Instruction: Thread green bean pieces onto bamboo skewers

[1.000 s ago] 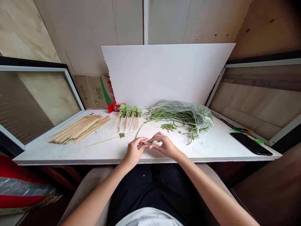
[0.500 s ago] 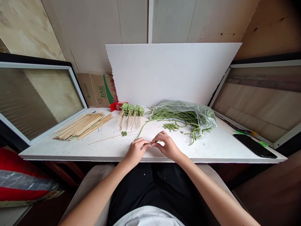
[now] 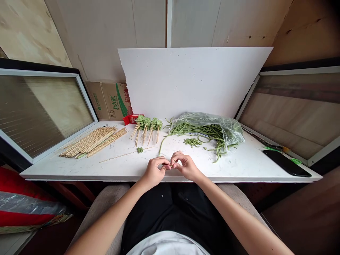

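Close to the table's front edge, my left hand [image 3: 154, 171] pinches a long green bean [image 3: 160, 146] between thumb and fingers. From there the bean curves back toward a plastic bag of long beans [image 3: 204, 125]. My right hand [image 3: 186, 167] is closed in a pinch at the bean's near end, its fingertips almost touching the left ones and hiding most of that end. Just beyond my left hand lies a thin bamboo skewer [image 3: 117, 157] with a few folded bean segments [image 3: 140, 150] on it. Short bean bits [image 3: 193, 142] form a small heap behind my right hand.
Bare skewers [image 3: 92, 141] lie bundled at the left. Several skewers loaded with beans [image 3: 150, 124] rest near a red packet [image 3: 129, 119] and a cardboard box [image 3: 110, 101]. A black phone [image 3: 287, 163] is at the right, and a white board [image 3: 196, 81] stands behind.
My fingertips have drawn closer together, with less of the bean showing between them. The bean's trailing length has shifted slightly to the right.
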### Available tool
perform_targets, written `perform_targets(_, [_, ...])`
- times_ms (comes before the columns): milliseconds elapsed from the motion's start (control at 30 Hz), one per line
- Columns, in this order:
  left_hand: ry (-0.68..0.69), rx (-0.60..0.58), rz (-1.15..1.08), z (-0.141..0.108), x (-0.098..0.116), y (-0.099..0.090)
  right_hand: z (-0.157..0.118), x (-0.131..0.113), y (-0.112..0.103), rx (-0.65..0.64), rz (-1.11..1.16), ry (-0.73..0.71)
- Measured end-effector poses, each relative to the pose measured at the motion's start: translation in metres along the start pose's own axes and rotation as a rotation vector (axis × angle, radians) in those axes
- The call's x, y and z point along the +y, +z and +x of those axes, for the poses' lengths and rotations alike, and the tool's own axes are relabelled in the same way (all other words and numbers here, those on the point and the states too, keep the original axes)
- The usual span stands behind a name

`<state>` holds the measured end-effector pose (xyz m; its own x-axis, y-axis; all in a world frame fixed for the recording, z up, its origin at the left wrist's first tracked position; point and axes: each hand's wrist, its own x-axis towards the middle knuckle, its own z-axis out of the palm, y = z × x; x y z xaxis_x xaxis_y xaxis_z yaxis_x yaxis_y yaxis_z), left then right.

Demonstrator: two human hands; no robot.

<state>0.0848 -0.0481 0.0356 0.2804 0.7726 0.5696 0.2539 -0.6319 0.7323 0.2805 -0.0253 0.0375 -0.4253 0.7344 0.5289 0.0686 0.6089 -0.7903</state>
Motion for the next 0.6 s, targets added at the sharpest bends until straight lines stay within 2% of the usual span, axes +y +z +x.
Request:
perform_targets(100, [-0.043,0.014,-0.067,0.001,-0.002,-0.003,0.003,-0.001,-0.003,-0.007,0.085,-0.008])
perform_targets(167, [-0.086,0.020,-0.108,0.003,-0.005,-0.005,0.005,-0.001,-0.010,0.027,0.047,-0.001])
perform_targets(267, [-0.116,0.031,-0.114,0.004,-0.010,-0.008,0.008,0.004,-0.029,0.127,-0.218,0.036])
perform_targets(367, [-0.083,0.055,-0.039,0.005,-0.015,-0.007,0.008,0.020,-0.051,0.228,-0.530,0.103])
perform_targets(467, [-0.044,0.062,0.035,0.004,-0.017,-0.004,0.007,0.038,-0.062,0.210,-0.683,0.175])
perform_targets(600, [-0.020,0.047,0.068,0.003,-0.016,-0.001,0.007,0.048,-0.060,0.134,-0.727,0.207])
